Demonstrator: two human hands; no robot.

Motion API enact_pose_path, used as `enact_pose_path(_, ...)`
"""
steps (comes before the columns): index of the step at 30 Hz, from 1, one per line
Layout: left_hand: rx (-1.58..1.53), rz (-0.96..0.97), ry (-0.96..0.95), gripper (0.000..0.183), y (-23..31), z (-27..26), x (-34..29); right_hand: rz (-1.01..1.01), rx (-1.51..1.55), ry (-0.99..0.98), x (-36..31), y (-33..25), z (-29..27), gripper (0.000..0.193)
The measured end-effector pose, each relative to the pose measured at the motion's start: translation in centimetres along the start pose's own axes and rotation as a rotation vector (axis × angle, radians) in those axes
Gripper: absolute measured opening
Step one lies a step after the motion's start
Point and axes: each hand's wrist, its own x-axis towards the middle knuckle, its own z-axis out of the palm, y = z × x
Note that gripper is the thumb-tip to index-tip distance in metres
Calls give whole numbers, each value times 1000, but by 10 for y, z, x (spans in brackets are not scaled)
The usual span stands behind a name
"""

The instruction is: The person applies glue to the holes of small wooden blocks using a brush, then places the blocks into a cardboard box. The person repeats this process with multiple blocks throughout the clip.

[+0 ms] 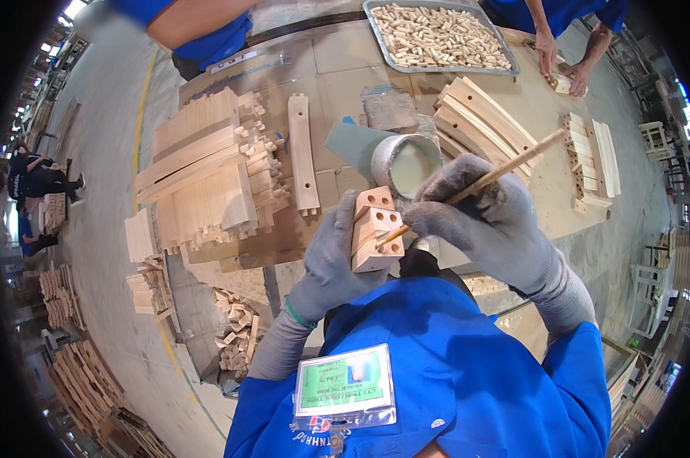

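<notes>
My left hand (331, 263), in a grey glove, grips small wooden blocks (375, 221) with round holes in their end faces. Between the gloved fingers of my right hand (482, 214) is a thin wooden stick (513, 164), slanting down to the left. Its lower tip meets one of the holes in the blocks. Just beyond both hands stands a round pot (407, 164) of whitish liquid, perhaps glue. A long wooden piece (303, 153) with a hole near each end lies left of the pot.
Stacked wooden slats (200, 168) fill the table's left side. A tray of dowels (440, 38) sits at the far edge. Curved wooden pieces (482, 122) and drilled blocks (585, 160) lie to the right. A co-worker's hands (562, 65) handle a block at far right; another person's arm shows far left.
</notes>
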Motion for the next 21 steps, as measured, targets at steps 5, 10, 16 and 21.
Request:
enact_pose_path(5, 25, -74, -40, 107, 14, -1, 1, -33, -97, -68, -8, -1, -16, 15)
enact_pose_path(10, 7, -182, -24, 101, 25, 6, 3, 24, 203, -142, -23, 2, -57, 19)
enact_pose_path(16, 212, -230, 175, 96, 55, -6, -15, -95, 310, 252, -69, 16, -155, 19)
enact_pose_path(21, -428, -354, 574, 81, 98, 36, 21, -166, 411, 668, -135, 51, -251, 19)
